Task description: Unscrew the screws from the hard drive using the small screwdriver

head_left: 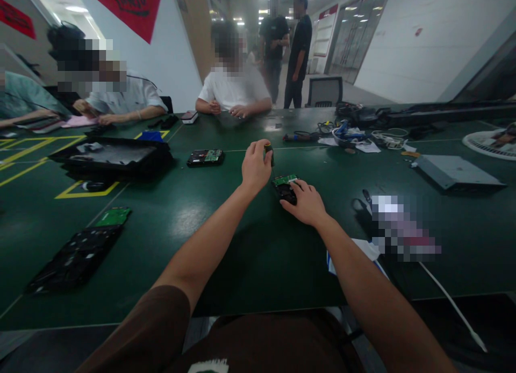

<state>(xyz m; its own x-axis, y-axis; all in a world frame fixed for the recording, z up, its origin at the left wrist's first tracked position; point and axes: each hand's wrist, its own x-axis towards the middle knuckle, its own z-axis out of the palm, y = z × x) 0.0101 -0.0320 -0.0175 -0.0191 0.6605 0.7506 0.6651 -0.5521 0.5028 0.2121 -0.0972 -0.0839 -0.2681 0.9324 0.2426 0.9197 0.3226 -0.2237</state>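
My left hand (255, 167) is closed round the dark handle of a screwdriver (270, 148), which has a yellowish end. The screwdriver stands nearly upright, its thin shaft pointing down at a hard drive (285, 192). I cannot tell whether the tip touches it. The drive is black with a green circuit board on its far end, and it rests on the green table (250, 255). My right hand (309, 204) grips the drive's right and near sides, thumb along the near edge and fingers over the board side.
Another hard drive (205, 157) lies farther left. Several drives sit in a row (76, 255) at the near left, behind them a black tray (116, 153). To the right are a grey metal box (457, 171), cables (350, 132) and a white cord (451, 306). People sit across the table.
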